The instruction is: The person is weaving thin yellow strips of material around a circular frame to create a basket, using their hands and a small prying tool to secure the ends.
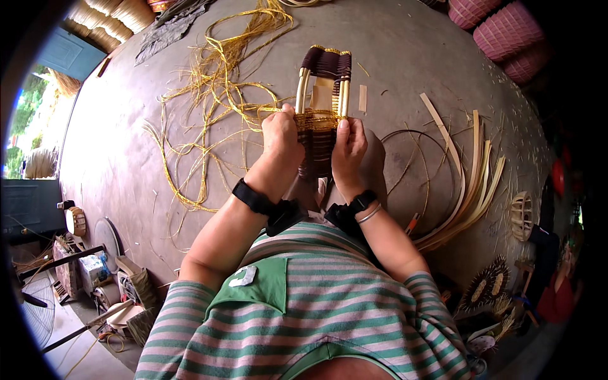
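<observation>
In the middle of the frame, just above centre, both hands are holding a half-woven basket frame [323, 107]. It is standing upright against the grey concrete floor [405, 50]: two pairs of pale, smooth cane uprights are running up its sides, a dark purple woven band is wrapping the top, and more dark weave is filling the lower part. A band of shiny gold strip is crossing it at the level of the fingers, and a pale flat slat is showing through the open gap between the bands.

The left hand [280, 140] is gripping the left side of the frame, fingers closed around the uprights where the gold band is ending. The right hand [347, 147] is clamped on the right side, thumb pressing flat along the upright. Each wrist is wearing a black strap.

Gold strands [215, 82] are trailing from the left hand in a loose, glossy tangle across the upper left of the floor. At the right, a fan of pale flat splints [472, 190] is curving beside a thin wire hoop [418, 183]. In the upper right corner, three pink ribbed baskets [506, 31] are sitting together.
</observation>
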`<control>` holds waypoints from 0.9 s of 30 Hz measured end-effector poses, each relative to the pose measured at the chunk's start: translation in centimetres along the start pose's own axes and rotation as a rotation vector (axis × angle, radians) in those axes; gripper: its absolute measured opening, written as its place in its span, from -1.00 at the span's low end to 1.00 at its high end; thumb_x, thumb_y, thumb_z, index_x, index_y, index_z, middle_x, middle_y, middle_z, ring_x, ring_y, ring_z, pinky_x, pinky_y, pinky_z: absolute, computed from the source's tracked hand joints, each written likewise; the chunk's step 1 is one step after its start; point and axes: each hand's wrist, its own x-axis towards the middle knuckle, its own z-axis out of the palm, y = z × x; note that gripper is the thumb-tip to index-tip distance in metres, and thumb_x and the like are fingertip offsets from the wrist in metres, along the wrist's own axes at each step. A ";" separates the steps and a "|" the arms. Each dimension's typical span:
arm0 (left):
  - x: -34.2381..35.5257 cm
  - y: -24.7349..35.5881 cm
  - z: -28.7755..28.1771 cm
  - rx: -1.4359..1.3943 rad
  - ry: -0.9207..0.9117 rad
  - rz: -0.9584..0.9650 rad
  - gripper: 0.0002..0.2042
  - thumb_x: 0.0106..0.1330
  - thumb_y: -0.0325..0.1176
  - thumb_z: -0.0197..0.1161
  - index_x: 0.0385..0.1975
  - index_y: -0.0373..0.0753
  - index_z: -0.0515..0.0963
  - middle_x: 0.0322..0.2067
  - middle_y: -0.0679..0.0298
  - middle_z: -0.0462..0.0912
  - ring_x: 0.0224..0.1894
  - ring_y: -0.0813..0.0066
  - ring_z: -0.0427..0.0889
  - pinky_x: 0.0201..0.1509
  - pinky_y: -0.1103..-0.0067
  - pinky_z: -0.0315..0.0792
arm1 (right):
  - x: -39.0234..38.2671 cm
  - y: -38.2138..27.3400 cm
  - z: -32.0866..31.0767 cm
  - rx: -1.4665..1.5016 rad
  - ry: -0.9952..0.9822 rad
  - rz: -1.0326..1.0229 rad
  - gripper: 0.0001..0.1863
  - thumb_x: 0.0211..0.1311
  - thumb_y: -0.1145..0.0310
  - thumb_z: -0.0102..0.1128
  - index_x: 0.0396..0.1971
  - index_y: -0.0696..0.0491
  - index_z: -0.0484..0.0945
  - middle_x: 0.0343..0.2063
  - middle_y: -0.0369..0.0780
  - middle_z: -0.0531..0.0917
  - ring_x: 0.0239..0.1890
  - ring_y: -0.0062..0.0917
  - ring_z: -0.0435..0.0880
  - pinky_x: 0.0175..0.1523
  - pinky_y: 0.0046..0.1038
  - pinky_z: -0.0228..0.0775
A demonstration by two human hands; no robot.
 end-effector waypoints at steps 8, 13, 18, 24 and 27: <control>0.3 -0.5 -0.1 -0.028 -0.021 0.054 -0.78 0.35 -0.29 0.00 -0.39 -0.34 0.42 -0.48 0.21 0.47 -0.48 0.37 0.46 -0.38 0.39 0.41 | 1.5 -2.0 -0.4 0.171 -0.053 0.308 -0.77 0.32 0.29 0.04 -0.40 0.17 0.49 -0.51 -0.37 0.49 -0.44 -0.75 0.37 -0.32 -0.65 0.24; 0.4 -0.9 -0.3 -0.032 -0.011 0.034 -0.78 0.36 -0.28 -0.02 -0.39 -0.32 0.42 -0.49 0.23 0.46 -0.46 0.39 0.44 -0.36 0.42 0.39 | 1.1 -1.5 0.2 0.232 -0.094 0.304 -0.77 0.29 0.30 0.07 -0.41 0.18 0.51 -0.54 -0.40 0.49 -0.47 -0.73 0.35 -0.33 -0.63 0.24; 1.2 -1.3 -1.0 0.027 0.013 0.026 -0.74 0.35 -0.22 0.00 -0.34 -0.34 0.43 -0.41 0.17 0.49 -0.41 0.37 0.48 -0.35 0.41 0.41 | 0.9 -1.4 -0.3 0.018 -0.077 0.265 -0.78 0.28 0.32 0.07 -0.46 0.17 0.49 -0.58 -0.41 0.46 -0.49 -0.74 0.32 -0.35 -0.62 0.23; -3.0 0.1 -0.7 0.151 -0.122 0.151 -0.78 0.26 -0.32 0.18 -0.37 -0.41 0.46 -0.44 0.19 0.55 -0.41 0.49 0.54 -0.31 0.56 0.45 | 1.4 -7.0 -0.7 -0.012 -0.171 0.328 -0.74 0.30 0.24 0.08 -0.19 0.13 0.44 -0.41 -0.39 0.51 -0.40 -0.75 0.41 -0.24 -0.66 0.30; -2.6 -1.4 -0.9 0.368 -0.115 0.471 -0.77 0.12 -0.45 0.30 -0.34 -0.44 0.44 -0.49 0.17 0.56 -0.45 0.46 0.54 -0.36 0.56 0.43 | 3.1 -4.9 -3.6 -0.132 0.005 -0.004 -0.69 0.33 0.23 0.03 -0.13 0.18 0.47 -0.24 -0.29 0.54 -0.21 -0.65 0.48 -0.10 -0.62 0.33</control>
